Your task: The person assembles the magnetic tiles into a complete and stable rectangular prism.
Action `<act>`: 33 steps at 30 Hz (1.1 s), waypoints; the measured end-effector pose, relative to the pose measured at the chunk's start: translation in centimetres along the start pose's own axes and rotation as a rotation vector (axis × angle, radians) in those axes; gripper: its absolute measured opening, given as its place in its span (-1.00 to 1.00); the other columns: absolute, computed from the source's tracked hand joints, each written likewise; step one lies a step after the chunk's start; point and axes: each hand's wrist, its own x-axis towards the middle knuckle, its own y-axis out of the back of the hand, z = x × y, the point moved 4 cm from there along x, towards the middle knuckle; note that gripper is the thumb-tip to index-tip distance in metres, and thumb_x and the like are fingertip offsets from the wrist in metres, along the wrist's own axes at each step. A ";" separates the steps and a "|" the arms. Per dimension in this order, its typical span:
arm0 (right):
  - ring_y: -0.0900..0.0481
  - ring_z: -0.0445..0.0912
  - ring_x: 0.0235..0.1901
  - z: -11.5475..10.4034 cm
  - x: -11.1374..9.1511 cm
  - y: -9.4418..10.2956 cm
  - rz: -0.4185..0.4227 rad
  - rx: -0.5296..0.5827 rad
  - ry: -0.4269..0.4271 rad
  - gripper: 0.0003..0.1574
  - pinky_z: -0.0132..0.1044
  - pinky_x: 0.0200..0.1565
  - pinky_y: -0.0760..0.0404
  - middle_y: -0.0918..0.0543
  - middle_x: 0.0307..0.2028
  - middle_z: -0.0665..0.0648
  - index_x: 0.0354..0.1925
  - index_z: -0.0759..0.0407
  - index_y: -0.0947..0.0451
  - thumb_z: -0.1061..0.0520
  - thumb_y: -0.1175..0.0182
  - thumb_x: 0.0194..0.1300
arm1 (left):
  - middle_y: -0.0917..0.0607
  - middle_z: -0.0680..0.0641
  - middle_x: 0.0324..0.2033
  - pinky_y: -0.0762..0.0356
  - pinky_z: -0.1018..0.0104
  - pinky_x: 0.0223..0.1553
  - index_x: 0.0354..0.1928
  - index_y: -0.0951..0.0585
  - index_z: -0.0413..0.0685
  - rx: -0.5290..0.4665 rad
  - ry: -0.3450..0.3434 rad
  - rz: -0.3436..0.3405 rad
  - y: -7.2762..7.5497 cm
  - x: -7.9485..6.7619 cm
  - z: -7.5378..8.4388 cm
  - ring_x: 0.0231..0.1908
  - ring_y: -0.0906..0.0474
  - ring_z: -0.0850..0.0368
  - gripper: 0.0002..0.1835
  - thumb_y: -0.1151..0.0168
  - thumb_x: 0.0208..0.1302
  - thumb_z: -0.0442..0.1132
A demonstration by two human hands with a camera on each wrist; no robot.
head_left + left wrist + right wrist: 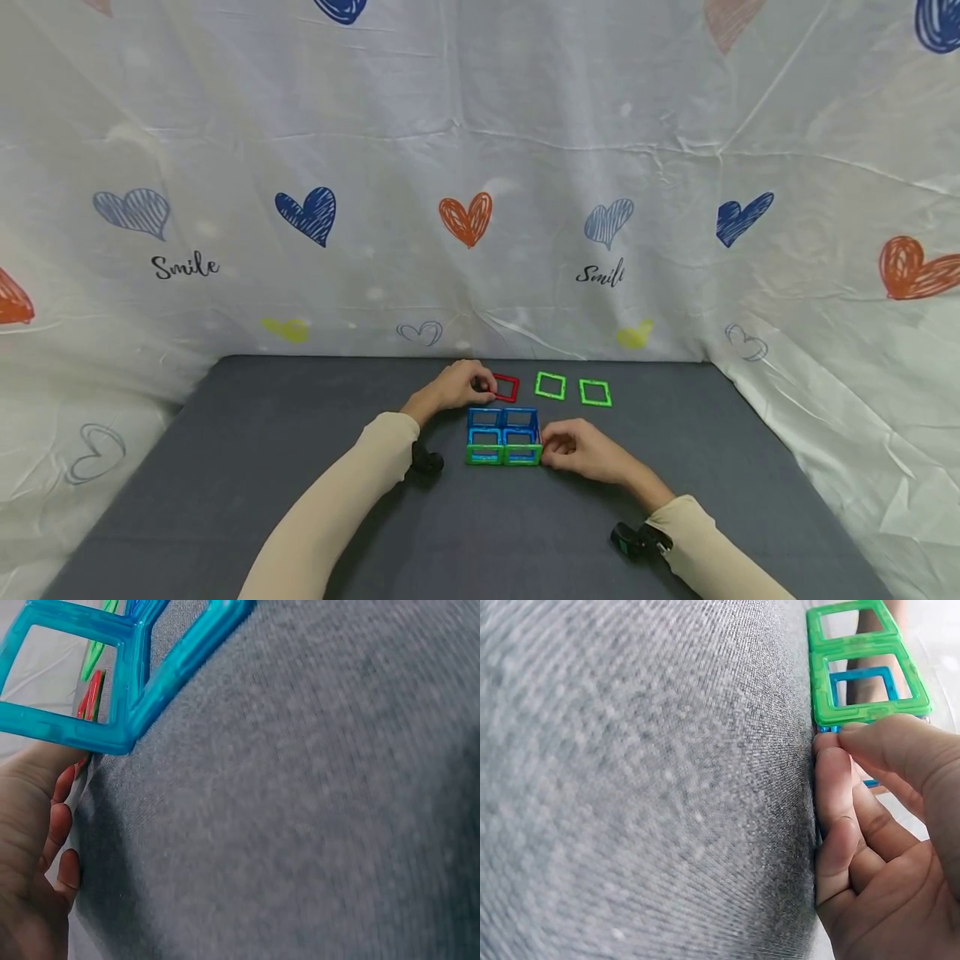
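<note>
A box-like structure of square magnetic tiles [485,430] stands on the table, blue at the back and inside with two green tiles [819,682] side by side along the front. Beyond it, my left hand [454,386] pinches the left edge of a red square magnetic tile [516,389] between thumb and fingers. My right hand [588,451] is at the right end of the structure, its thumb and curled fingers gripping the near corner. In the right wrist view the fingertips meet just beside the green tile, and what lies between them is mostly hidden.
Two loose green square magnetic tiles, one nearer [551,397] and one farther right [596,404], lie behind the structure. A dark grey cloth covers the table [480,533]. A white curtain [525,317] with printed hearts hangs at the table's back edge.
</note>
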 end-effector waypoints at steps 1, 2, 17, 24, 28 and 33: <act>-0.66 -0.09 -0.33 0.0 0.0 0.0 0.001 0.001 0.004 -0.82 -0.29 -0.29 -0.63 -0.72 -0.31 0.09 -0.13 0.28 -0.65 0.43 -0.24 0.33 | -0.57 0.09 -0.37 -0.41 0.25 -0.24 -0.31 -0.74 0.05 -0.006 -0.006 0.003 0.1 0.0 0.0 -0.33 -0.43 0.18 -0.96 -0.44 0.31 -0.23; -0.66 -0.09 -0.34 -0.1 0.0 0.0 0.002 0.002 0.008 -0.82 -0.29 -0.29 -0.63 -0.72 -0.31 0.09 -0.13 0.29 -0.65 0.43 -0.24 0.33 | -0.57 0.08 -0.37 -0.41 0.26 -0.25 -0.31 -0.74 0.02 -0.015 -0.011 0.008 0.2 -0.1 0.0 -0.34 -0.43 0.16 -0.96 -0.44 0.31 -0.25; -0.65 -0.11 -0.33 0.2 0.0 0.0 0.006 -0.001 -0.012 -0.83 -0.29 -0.28 -0.62 -0.71 -0.31 0.06 -0.13 0.26 -0.65 0.41 -0.28 0.33 | -0.57 0.03 -0.34 -0.42 0.22 -0.28 -0.29 -0.69 -0.09 -0.047 -0.030 0.148 4.8 -2.9 -0.8 -0.36 -0.42 0.09 -0.95 -0.38 0.33 -0.30; -0.65 -0.11 -0.31 0.1 0.0 -0.1 -0.001 -0.017 -0.004 -0.81 -0.29 -0.26 -0.63 -0.71 -0.30 0.02 -0.11 0.24 -0.66 0.41 -0.27 0.34 | -0.54 0.02 -0.27 -0.47 0.15 -0.21 -0.22 -0.65 -0.10 -0.051 0.004 0.198 6.2 -5.3 -1.6 -0.29 -0.44 0.08 -0.95 -0.27 0.44 -0.30; -0.66 -0.09 -0.30 0.2 0.0 -0.1 -0.009 -0.010 0.010 -0.82 -0.27 -0.25 -0.63 -0.72 -0.29 0.07 -0.10 0.25 -0.65 0.39 -0.25 0.37 | -0.53 -0.01 -0.25 -0.50 0.12 -0.19 -0.15 -0.64 -0.18 -0.045 0.009 0.225 6.6 -6.6 -1.8 -0.27 -0.46 0.09 -0.93 -0.23 0.47 -0.32; -0.66 -0.08 -0.31 0.4 0.1 -0.1 -0.005 -0.010 0.005 -0.83 -0.27 -0.26 -0.63 -0.71 -0.29 0.06 -0.11 0.22 -0.65 0.38 -0.27 0.36 | -0.54 -0.02 -0.22 -0.54 0.11 -0.19 -0.10 -0.63 -0.24 -0.019 -0.009 0.279 7.2 -8.1 -1.7 -0.27 -0.50 0.10 -0.88 -0.19 0.51 -0.32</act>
